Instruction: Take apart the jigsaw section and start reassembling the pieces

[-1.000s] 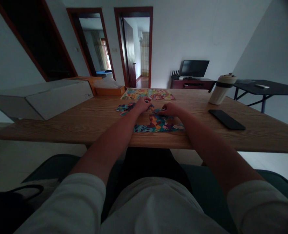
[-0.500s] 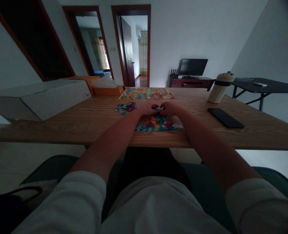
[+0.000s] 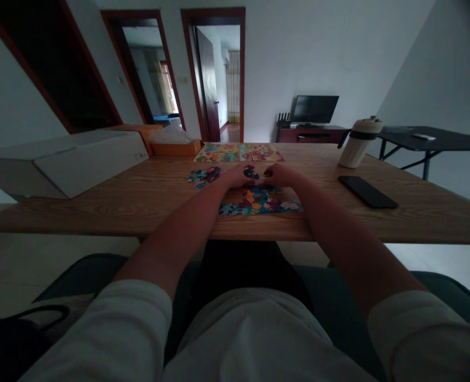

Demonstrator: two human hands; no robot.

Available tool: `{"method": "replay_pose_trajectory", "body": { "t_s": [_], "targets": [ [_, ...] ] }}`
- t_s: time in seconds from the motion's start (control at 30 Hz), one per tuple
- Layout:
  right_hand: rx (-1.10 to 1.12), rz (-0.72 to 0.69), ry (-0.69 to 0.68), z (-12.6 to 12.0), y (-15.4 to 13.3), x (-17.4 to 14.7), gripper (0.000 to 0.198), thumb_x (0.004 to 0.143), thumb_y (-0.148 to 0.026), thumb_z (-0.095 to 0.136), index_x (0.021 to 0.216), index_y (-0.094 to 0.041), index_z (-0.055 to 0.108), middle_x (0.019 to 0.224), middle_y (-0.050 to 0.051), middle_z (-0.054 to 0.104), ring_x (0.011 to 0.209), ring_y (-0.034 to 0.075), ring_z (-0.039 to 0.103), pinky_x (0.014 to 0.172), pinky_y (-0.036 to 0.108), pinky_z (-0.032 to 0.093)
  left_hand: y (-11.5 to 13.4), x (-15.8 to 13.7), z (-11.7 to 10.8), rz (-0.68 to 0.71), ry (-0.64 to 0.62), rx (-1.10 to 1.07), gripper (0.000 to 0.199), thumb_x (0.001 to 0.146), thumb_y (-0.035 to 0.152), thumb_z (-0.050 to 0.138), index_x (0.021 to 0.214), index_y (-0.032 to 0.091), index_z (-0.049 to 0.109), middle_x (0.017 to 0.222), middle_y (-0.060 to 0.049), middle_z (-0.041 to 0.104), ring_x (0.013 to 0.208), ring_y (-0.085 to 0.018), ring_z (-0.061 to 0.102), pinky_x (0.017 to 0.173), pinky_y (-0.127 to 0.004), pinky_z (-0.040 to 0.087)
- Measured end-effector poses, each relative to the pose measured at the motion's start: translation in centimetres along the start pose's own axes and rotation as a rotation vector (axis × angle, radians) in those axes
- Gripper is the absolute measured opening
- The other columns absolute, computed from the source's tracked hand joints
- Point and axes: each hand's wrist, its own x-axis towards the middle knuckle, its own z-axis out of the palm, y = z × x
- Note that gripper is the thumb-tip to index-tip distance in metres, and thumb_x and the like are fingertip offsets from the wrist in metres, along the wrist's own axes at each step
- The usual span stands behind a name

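Head view: left hand (image 3: 238, 176), pinching a dark, flat jigsaw piece (image 3: 251, 173), has neared right hand (image 3: 278, 176) (curled, grip indiscernible), bringing it near the multicoloured puzzle section (image 3: 262, 200).

no text legible; label (image 3: 141, 156) on white box (image 3: 87, 168) too small

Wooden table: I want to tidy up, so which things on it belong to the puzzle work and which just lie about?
Belongs to the job:
puzzle piece in left hand
partly joined puzzle
puzzle pieces further left
perhaps the picture sheet

Apparently just lying about:
black phone
pale bottle
white box
open orange box
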Motion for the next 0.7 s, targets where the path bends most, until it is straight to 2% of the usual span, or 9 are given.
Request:
{"method": "replay_pose_trajectory", "body": {
  "t_s": [0.13, 0.2, 0.27, 0.37, 0.43, 0.57, 0.63, 0.7],
  "targets": [
    [0.001, 0.091, 0.091, 0.4, 0.7, 0.2, 0.017, 0.084, -0.018, 0.069, 0.099, -0.017, 0.077, 0.105, 0.014, 0.077, 0.094, 0.027, 0.071, 0.082, 0.031, 0.053, 0.5, -0.5, -0.1, -0.006, 0.026, -0.035, 0.044, 0.071, 0.018, 0.085, 0.112, 0.020, 0.068, 0.107, -0.009, 0.072, 0.106, -0.026, 0.067, 0.098, -0.035, 0.050],
    [0.070, 0.102, 0.120, 0.7, 0.9, 0.3, 0.015, 0.083, -0.016, 0.070, 0.097, -0.017, 0.075, 0.103, 0.012, 0.077, 0.092, 0.025, 0.071, 0.082, 0.030, 0.053, 0.8, -0.6, -0.1, 0.008, 0.030, -0.049, 0.037, 0.077, 0.020, 0.083, 0.111, 0.019, 0.067, 0.103, -0.008, 0.072, 0.098, -0.024, 0.068, 0.093, -0.034, 0.051],
    [0.229, 0.106, 0.143, 0.8, 0.9, 0.4, 0.014, 0.086, -0.017, 0.068, 0.099, -0.017, 0.073, 0.101, 0.011, 0.077, 0.089, 0.024, 0.072, 0.078, 0.030, 0.055, 1.1, -0.7, -0.1, 0.018, 0.050, -0.081, 0.030, 0.082, 0.022, 0.080, 0.107, 0.018, 0.065, 0.097, -0.006, 0.072, 0.089, -0.021, 0.068, 0.087, -0.032, 0.052],
    [0.548, 0.107, 0.160, 0.7, 0.3, 0.5, 0.021, 0.095, -0.019, 0.058, 0.114, -0.017, 0.068, 0.104, 0.011, 0.077, 0.083, 0.020, 0.073, 0.070, 0.028, 0.058, 1.5, -0.7, -0.3, 0.019, 0.070, -0.159, 0.023, 0.089, 0.028, 0.076, 0.105, 0.019, 0.062, 0.087, -0.004, 0.071, 0.074, -0.016, 0.066, 0.076, -0.029, 0.053],
    [0.645, 0.107, 0.196, 0.5, -0.1, 0.5, 0.024, 0.099, -0.022, 0.053, 0.120, -0.017, 0.065, 0.108, 0.011, 0.076, 0.082, 0.019, 0.073, 0.069, 0.028, 0.059, 1.5, -0.7, -0.6, -0.008, 0.085, -0.217, 0.024, 0.092, 0.035, 0.073, 0.106, 0.019, 0.060, 0.085, -0.004, 0.072, 0.066, -0.015, 0.064, 0.068, -0.028, 0.052],
    [0.421, 0.029, 0.398, -0.1, -1.0, 0.2, 0.026, 0.099, -0.024, 0.052, 0.117, -0.015, 0.069, 0.111, 0.013, 0.075, 0.096, 0.025, 0.072, 0.085, 0.035, 0.057, 1.3, -0.8, -1.0, -0.141, 0.141, -0.359, 0.030, 0.091, 0.042, 0.075, 0.103, 0.021, 0.058, 0.094, -0.008, 0.074, 0.063, -0.014, 0.065, 0.062, -0.027, 0.052],
    [0.325, -0.063, 0.485, -0.3, -1.8, -0.2, 0.033, 0.100, -0.024, 0.049, 0.125, -0.015, 0.068, 0.120, 0.014, 0.074, 0.108, 0.027, 0.068, 0.096, 0.038, 0.052, 1.2, -0.8, -0.9, -0.198, 0.129, -0.474, 0.031, 0.090, 0.044, 0.076, 0.101, 0.021, 0.058, 0.099, -0.009, 0.075, 0.067, -0.015, 0.068, 0.063, -0.028, 0.054],
    [0.304, -0.133, 0.505, -0.4, -2.9, -0.7, 0.041, 0.102, -0.024, 0.043, 0.136, -0.016, 0.063, 0.133, 0.013, 0.069, 0.120, 0.027, 0.063, 0.104, 0.039, 0.048, 1.3, -0.7, -0.6, -0.235, 0.086, -0.598, 0.027, 0.093, 0.043, 0.073, 0.102, 0.021, 0.059, 0.100, -0.008, 0.074, 0.072, -0.016, 0.070, 0.066, -0.029, 0.057]
  ]
}}
